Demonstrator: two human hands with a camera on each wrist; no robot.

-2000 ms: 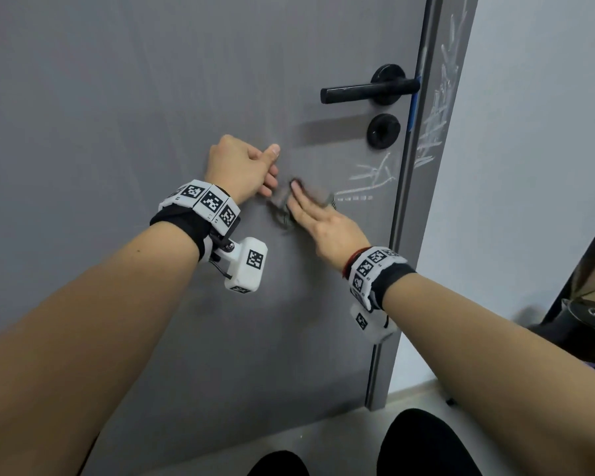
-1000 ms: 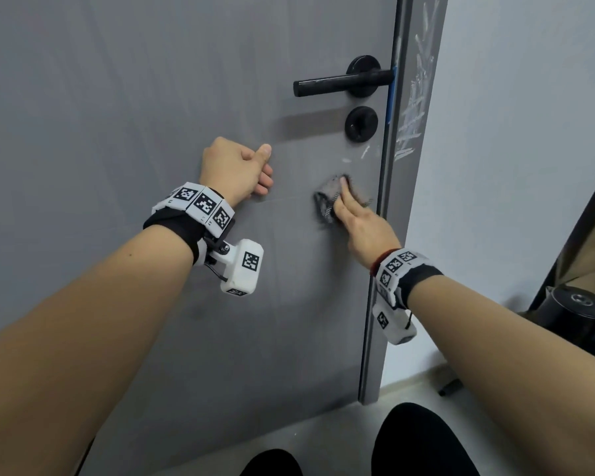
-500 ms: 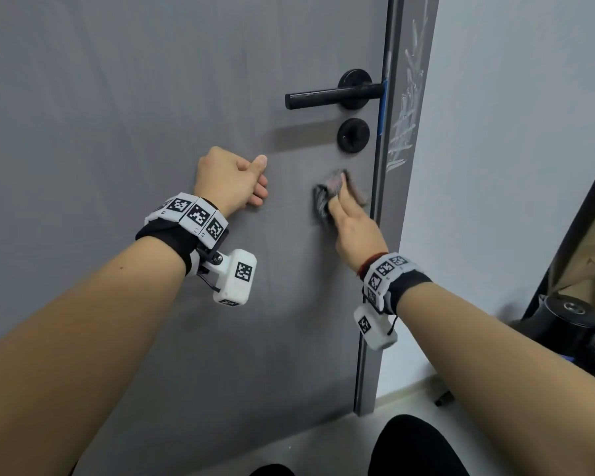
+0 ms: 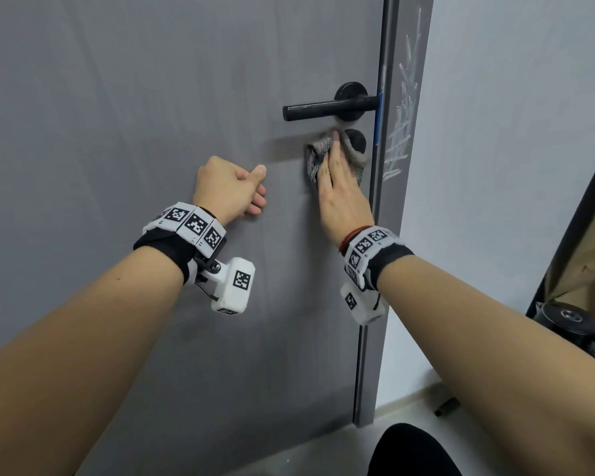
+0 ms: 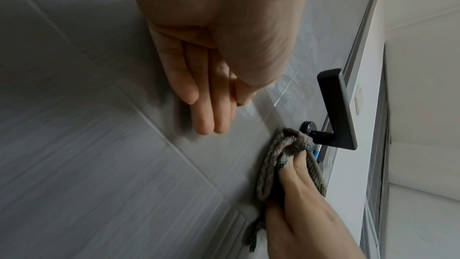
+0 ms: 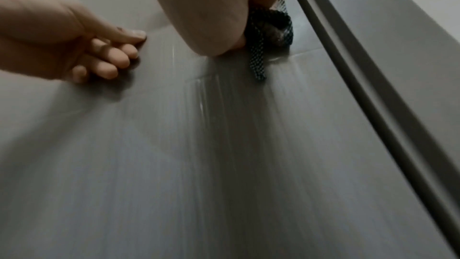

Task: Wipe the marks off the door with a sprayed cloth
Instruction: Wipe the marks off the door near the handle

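On the grey door (image 4: 152, 115), my right hand (image 4: 337, 173) presses a grey checked cloth (image 4: 318, 156) flat with straight fingers. The cloth sits just under the black lever handle (image 4: 330, 106) and half covers the round lock (image 4: 358, 140). My left hand (image 4: 241, 190) rests on the door as a loose fist holding nothing, a little to the left. White scratchy marks (image 4: 401, 132) run down the door frame strip. The left wrist view shows the cloth (image 5: 268, 164) folded round the right hand's fingers (image 5: 296, 168). Wet streaks (image 6: 199, 95) shine below the cloth (image 6: 271, 32).
A pale wall (image 4: 512, 132) stands right of the frame. A black round object (image 4: 571, 324) and a brown surface (image 4: 591, 252) are at the far right. A small dark item (image 4: 445, 407) lies on the floor, and my dark knee (image 4: 413, 451) is at the bottom.
My right hand slid the cloth right, then up to the lock under the handle. The white marks on the door panel are gone. The left fist stayed put.
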